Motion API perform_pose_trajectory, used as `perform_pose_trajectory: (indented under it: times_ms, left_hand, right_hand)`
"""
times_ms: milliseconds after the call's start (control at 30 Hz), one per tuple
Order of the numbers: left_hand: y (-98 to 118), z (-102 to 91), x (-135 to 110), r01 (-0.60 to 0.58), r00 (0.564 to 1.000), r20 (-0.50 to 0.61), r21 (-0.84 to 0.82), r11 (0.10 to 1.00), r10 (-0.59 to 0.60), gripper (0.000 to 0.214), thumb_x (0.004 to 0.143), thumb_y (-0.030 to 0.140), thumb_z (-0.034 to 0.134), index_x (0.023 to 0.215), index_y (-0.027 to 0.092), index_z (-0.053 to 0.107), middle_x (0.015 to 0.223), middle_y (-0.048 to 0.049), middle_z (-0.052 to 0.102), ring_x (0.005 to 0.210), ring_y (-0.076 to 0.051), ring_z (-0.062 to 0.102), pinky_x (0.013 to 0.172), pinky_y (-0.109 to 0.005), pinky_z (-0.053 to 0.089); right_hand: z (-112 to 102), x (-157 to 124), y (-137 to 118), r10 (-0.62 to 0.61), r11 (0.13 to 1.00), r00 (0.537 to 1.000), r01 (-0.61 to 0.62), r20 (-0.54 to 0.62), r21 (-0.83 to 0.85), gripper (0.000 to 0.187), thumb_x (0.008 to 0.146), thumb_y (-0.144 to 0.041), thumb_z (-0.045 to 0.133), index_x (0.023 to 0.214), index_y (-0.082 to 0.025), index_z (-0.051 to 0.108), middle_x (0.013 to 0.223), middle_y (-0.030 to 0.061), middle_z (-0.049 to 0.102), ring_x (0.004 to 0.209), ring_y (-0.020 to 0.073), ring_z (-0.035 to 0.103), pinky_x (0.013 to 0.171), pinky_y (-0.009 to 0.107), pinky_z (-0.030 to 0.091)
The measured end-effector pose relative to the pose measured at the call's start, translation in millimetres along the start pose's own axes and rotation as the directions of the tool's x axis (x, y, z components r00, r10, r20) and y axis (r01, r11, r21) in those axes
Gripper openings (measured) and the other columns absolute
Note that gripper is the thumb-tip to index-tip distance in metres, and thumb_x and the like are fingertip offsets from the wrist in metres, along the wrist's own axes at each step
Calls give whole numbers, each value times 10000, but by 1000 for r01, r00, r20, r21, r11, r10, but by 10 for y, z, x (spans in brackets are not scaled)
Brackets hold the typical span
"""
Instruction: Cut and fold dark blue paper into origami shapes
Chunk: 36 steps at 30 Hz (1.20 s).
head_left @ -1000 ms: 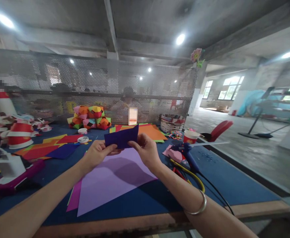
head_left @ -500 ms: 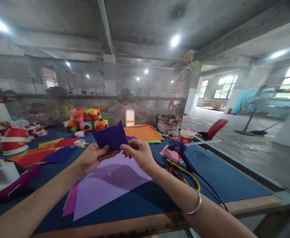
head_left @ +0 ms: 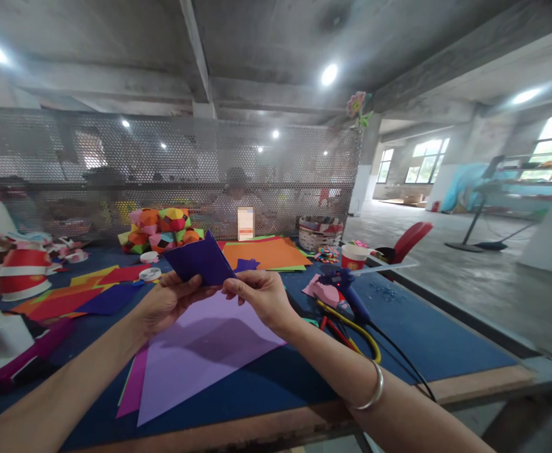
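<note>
A folded piece of dark purple paper (head_left: 199,260) is held up above the table between both hands. My left hand (head_left: 165,304) pinches its lower left edge with thumb and fingers closed. My right hand (head_left: 260,296) pinches the lower right corner, fingers curled; a silver bangle (head_left: 371,393) sits on that forearm. Below the hands lies a large lilac paper sheet (head_left: 200,351) on a stack of coloured sheets, on the blue-covered table (head_left: 427,340).
A blue glue gun (head_left: 346,290) with a black cord lies right of the hands, near a red paper cup (head_left: 354,256) and a small basket (head_left: 320,233). Coloured paper sheets (head_left: 266,253), folded paper balls (head_left: 160,229) and red-white cups (head_left: 19,274) stand behind and left. A perforated metal screen (head_left: 163,170) closes the back.
The purple paper has turned from a wide flat strip to a tilted shape with one corner up. Both hands stayed on it and shifted slightly left in view.
</note>
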<state>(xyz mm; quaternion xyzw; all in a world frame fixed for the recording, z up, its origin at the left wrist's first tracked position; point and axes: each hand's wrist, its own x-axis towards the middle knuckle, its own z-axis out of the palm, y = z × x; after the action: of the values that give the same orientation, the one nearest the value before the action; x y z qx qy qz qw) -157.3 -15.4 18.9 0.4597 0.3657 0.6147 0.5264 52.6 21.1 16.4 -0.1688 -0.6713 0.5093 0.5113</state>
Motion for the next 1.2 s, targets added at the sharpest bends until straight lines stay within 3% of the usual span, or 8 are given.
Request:
perform_pose_trajectory:
  times_ms: [167, 300, 367, 467, 633, 867, 1000, 1200]
  left_hand:
    - [30, 100, -31, 5, 1000, 4, 11, 1000, -5, 444, 488, 395, 1086, 819, 193, 868, 876, -68, 856, 781, -227, 826, 818, -281, 687]
    - [15, 172, -60, 8, 1000, 11, 14, 1000, -8, 497, 506, 419, 1081, 892, 185, 873, 900, -94, 855, 830, -271, 835, 846, -332, 690]
    - [-3, 186, -71, 10, 1000, 4, 19, 1000, -10, 446, 518, 435, 1075, 793, 162, 854, 849, -105, 846, 851, -295, 836, 880, -359, 683]
    - [-34, 181, -74, 11, 1000, -29, 26, 1000, -10, 418, 528, 453, 1068, 672, 161, 805, 792, -96, 835, 861, -310, 836, 871, -369, 680]
    - [-56, 175, -64, -6, 996, -85, 45, 999, 10, 467, 506, 450, 1072, 826, 195, 848, 855, -56, 849, 766, -242, 821, 774, -318, 678]
    - [-32, 180, -67, -22, 996, -83, 88, 996, 29, 457, 510, 478, 1066, 790, 189, 848, 869, -65, 847, 784, -228, 801, 797, -321, 669]
    - [-49, 168, -79, -15, 999, -43, 131, 991, 21, 489, 586, 447, 1045, 973, 211, 861, 999, -82, 854, 875, -236, 799, 790, -305, 649]
    - [-82, 116, -66, 77, 995, 51, 195, 978, -89, 513, 580, 428, 1049, 997, 198, 858, 918, -139, 846, 762, -299, 809, 708, -358, 653]
  right_hand:
    - [0, 10, 15, -6, 999, 997, 2, -71, -48, 362, 753, -571, 786, 642, -228, 757, 645, 29, 731, 579, 140, 615, 532, 256, 469]
    - [-9, 23, 49, -11, 994, 987, -7, -159, -110, 345, 773, -517, 769, 597, -225, 713, 581, 9, 679, 536, 127, 562, 524, 257, 437]
    - [-10, 20, 63, -16, 991, 984, -8, -179, -134, 341, 773, -500, 769, 585, -225, 696, 571, 5, 669, 537, 128, 559, 531, 260, 432]
    - [-2, 8, 71, -25, 988, 984, -3, -178, -154, 337, 767, -501, 766, 588, -227, 686, 572, 4, 668, 539, 129, 562, 546, 263, 437]
    - [20, -10, 69, -25, 984, 989, -2, -148, -175, 361, 779, -525, 748, 587, -232, 661, 559, -4, 647, 518, 123, 549, 530, 257, 430]
    - [28, -33, 73, -42, 981, 990, 16, -136, -191, 427, 789, -553, 769, 574, -233, 585, 559, -27, 596, 514, 106, 472, 500, 246, 381]
    - [-7, -14, 32, -67, 988, 987, 46, -145, -145, 452, 848, -666, 706, 770, -221, 717, 675, -10, 627, 601, 130, 525, 569, 266, 452]
    - [-71, 28, -58, -76, 996, 995, 72, -65, -54, 606, 846, -786, 660, 1016, -223, 807, 827, 23, 689, 750, 164, 579, 725, 311, 529]
